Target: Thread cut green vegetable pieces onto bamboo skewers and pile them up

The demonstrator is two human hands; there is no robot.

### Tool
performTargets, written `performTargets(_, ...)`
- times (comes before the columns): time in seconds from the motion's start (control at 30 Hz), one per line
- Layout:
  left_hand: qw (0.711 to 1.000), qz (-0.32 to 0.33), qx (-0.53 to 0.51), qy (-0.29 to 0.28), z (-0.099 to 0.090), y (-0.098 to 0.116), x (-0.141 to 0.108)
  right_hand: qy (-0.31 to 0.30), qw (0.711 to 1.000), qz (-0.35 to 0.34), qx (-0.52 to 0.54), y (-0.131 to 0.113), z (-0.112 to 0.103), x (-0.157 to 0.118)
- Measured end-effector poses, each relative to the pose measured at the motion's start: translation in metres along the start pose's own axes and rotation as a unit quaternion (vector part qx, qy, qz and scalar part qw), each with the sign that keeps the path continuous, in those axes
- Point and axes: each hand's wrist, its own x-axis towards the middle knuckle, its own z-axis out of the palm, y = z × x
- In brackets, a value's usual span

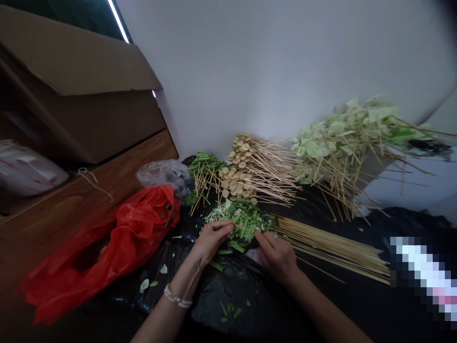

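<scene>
One broad pale wall (250, 71) stands behind everything, with an open cardboard box (100, 119) on a wooden surface (135, 169) at the left. Black plastic (264, 314) spreads under the work, and a crumpled red bag (132, 238) lies at its left side. At the far right, leafy skewers (332, 133) rest in a loose mass; nearer, a bundle of bare sticks (335, 247) lies to the right of the hands. Skewers of pale round slices (237, 183) are stacked near the wall, with green-stalk skewers (207, 164) just to their left.

In the middle, directly in front of the wearer, sits the heap of cut greens (246, 219), and both hands are at it. The step in hand looks like fingering or sorting small pieces. The left hand (212, 238) has thumb and forefinger brought together at the heap's near left edge; whether a piece is pinched between them cannot be told. The right hand (280, 255) reaches in from the right with its forefinger extended and the others curled; its grip cannot be told either. Pieces this thin seem to call for light fingertip control. Small scraps (144, 286) dot the plastic.
</scene>
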Motion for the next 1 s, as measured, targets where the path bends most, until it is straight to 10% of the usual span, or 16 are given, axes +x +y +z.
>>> performTargets(0.7, 0.999, -0.011, 0.044, -0.019, 0.011, -0.012, -0.007, -0.020, 1.000, -0.012, -0.002, -0.005, -0.001, 0.001)
performTargets(1.0, 0.944, 0.183, 0.272, 0.047, -0.024, 0.021, 0.007, 0.009, 0.999, 0.022, -0.022, 0.003, 0.001, 0.001)
